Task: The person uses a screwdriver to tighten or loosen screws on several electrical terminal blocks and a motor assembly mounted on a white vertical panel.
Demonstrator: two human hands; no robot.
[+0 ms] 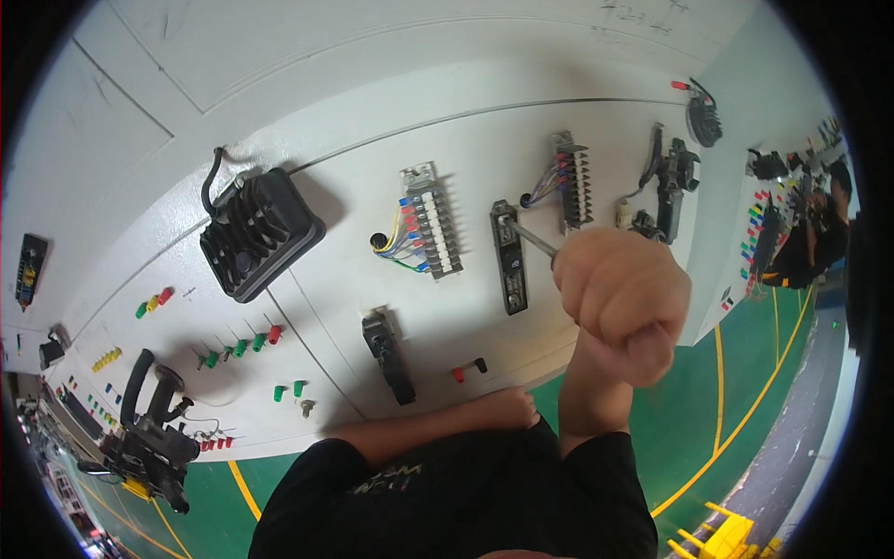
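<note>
My right hand (619,303) is closed around a screwdriver (533,238), its metal shaft reaching up-left to the upper screw of a narrow black bar-shaped component (510,265) on the white board (326,270). The hand's fist hides the screwdriver's handle. My left hand (507,410) is closed low at the board's lower edge, below a small red terminal (457,374) and a black one (480,365); whatever it holds, if anything, is hidden. A terminal strip with coloured wires (433,228) is left of the black bar, and a second strip (575,182) is above right.
A black lamp housing (261,233), a black switch (386,354) and a lever assembly (144,438) are mounted leftward. Another black assembly (670,186) sits at right. Beyond are what looks like a person in dark clothing (819,233), green floor (745,391) and yellow metalwork (722,536).
</note>
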